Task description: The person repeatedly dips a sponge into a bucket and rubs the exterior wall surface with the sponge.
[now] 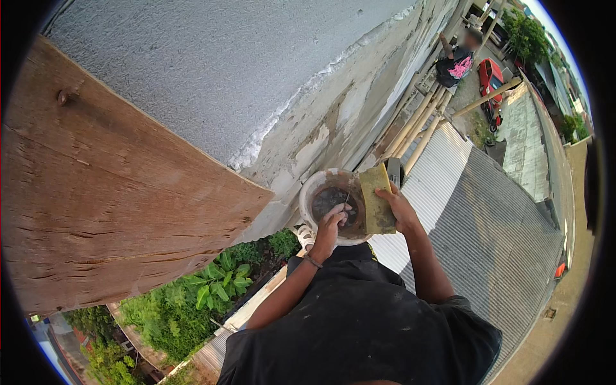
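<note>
My left hand reaches into a dirty white bucket with dark, wet contents at its bottom. Its fingers are curled at a thin wire-like piece; what exactly they hold I cannot make out. My right hand grips a worn yellow flat board, like a float, tilted over the bucket's right rim. Behind the board shows a dark object, too hidden to name. A white sandal on a foot shows just below and left of the bucket.
A grey wall with a rough white edge and a plywood sheet flank me. Bamboo poles lead to another person high on the scaffold. Far below lie corrugated roofs, plants and a red car.
</note>
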The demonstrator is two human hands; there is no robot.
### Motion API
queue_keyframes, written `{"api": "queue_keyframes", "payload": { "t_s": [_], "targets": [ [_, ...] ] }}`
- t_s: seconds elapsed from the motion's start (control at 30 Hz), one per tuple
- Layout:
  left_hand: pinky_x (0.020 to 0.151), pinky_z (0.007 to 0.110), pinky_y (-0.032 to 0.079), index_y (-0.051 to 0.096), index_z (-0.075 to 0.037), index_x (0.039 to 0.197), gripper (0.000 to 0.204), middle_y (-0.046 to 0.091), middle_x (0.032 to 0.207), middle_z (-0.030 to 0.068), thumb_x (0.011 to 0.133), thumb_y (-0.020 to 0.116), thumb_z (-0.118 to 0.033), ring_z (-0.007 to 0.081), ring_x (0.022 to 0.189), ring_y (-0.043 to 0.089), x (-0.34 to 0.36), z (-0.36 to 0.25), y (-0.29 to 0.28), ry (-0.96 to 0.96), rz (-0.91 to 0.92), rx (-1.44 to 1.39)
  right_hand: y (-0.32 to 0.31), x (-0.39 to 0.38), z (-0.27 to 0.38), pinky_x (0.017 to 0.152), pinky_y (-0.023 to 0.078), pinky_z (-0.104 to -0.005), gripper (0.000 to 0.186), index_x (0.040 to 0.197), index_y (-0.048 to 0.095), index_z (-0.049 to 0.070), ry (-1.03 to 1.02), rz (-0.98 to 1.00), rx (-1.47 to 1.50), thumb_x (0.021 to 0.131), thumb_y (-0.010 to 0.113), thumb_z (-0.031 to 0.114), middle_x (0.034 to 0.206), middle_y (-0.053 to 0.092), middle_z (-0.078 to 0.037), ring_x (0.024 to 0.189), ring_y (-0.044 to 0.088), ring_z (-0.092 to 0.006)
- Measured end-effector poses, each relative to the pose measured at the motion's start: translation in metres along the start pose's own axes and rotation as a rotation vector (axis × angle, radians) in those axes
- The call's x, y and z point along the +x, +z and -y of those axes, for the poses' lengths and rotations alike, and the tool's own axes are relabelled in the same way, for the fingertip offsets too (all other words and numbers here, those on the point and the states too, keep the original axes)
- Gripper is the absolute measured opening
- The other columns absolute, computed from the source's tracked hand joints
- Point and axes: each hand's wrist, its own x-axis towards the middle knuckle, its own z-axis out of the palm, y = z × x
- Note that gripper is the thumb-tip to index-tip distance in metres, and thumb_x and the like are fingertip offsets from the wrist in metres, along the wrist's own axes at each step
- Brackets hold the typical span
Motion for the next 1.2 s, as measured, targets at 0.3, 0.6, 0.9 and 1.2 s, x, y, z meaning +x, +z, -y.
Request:
{"api": "queue_keyframes", "payload": {
  "t_s": [0.3, 0.6, 0.9, 1.2],
  "targets": [
    [0.076, 0.023, 0.036, 0.053, 0.007, 0.114, 0.029, 0.044, 0.088, -0.0011, 0.092, 0.043, -0.009, 0.0096, 0.079, 0.039, -0.003, -0.013, 0.012, -0.005, 0.034, -0.083, -0.027, 0.061, -0.097, 0.09, 0.054, -0.0407, 0.035, 0.122, 0.057, 0.001, 0.394, 0.168, 0.391, 0.091, 0.06, 0.018, 0.112, 0.067, -0.015, 0.095, 0.068, -0.0261],
    [0.077, 0.023, 0.036, 0.053, 0.009, 0.117, 0.032, 0.045, 0.087, 0.0006, 0.091, 0.044, -0.006, 0.011, 0.079, 0.04, -0.01, -0.015, 0.014, -0.036, -0.001, -0.024, -0.015, 0.09, -0.121, 0.079, 0.059, -0.0406, 0.031, 0.117, 0.058, 0.001, 0.424, 0.14, 0.483, 0.094, 0.056, 0.022, 0.102, 0.069, -0.014, 0.085, 0.07, -0.026],
    [0.077, 0.023, 0.035, 0.053, 0.011, 0.117, 0.032, 0.045, 0.084, 0.0011, 0.091, 0.044, -0.007, 0.011, 0.08, 0.04, -0.013, -0.016, 0.015, -0.053, 0.047, -0.028, -0.006, 0.082, -0.139, 0.066, 0.061, -0.0362, 0.03, 0.111, 0.059, 0.0, 0.438, -0.013, 0.441, 0.093, 0.059, 0.024, 0.092, 0.07, -0.012, 0.07, 0.07, -0.0246],
    [0.078, 0.023, 0.035, 0.054, 0.008, 0.117, 0.031, 0.045, 0.085, 0.0007, 0.092, 0.045, -0.009, 0.0103, 0.08, 0.039, -0.008, -0.013, 0.012, -0.064, 0.093, 0.021, -0.004, 0.076, -0.137, 0.088, 0.049, -0.0372, 0.05, 0.128, 0.054, 0.007, 0.186, -0.2, -0.222, 0.091, 0.061, 0.04, 0.113, 0.063, -0.011, 0.108, 0.058, -0.021]
  ]
}}
